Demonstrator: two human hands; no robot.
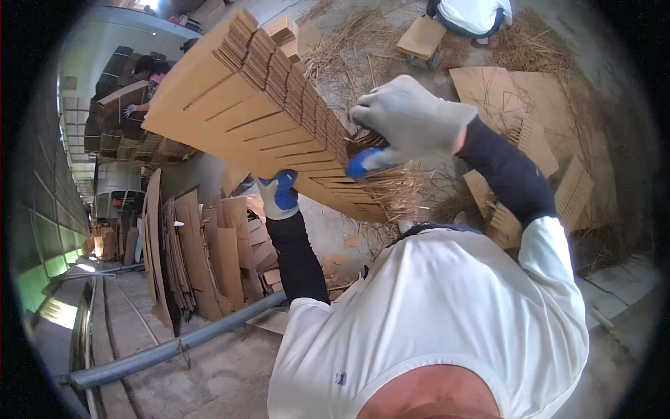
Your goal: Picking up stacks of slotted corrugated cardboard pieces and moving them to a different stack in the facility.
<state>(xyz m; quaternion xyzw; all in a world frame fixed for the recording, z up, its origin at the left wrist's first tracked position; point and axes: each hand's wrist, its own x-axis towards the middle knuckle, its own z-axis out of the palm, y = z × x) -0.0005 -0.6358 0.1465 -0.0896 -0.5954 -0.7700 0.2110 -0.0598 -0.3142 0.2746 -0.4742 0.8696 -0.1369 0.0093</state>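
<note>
A thick stack of slotted cardboard sheets [234,115] stands tilted in front of me, with long slits across its face and notched edges along its upper right side. My left hand [280,195], in a white glove with blue fingertips, grips the stack at its lower edge. At the stack's right edge is my right hand [412,122], gloved the same way, fingers curled and thumb pointing down. Thin brown cardboard strips [408,195] bristle from the stack's lower right end, and some show between that thumb and fingers. The right fingertips are partly hidden.
Loose strips [356,49] litter the floor ahead. Flat cardboard [586,126] and slotted pieces [572,192] lie at right. Cardboard sheets [199,244] lean at left beside a grey pipe [174,346]. One person [474,14] is at the far right, another [150,77] at far left.
</note>
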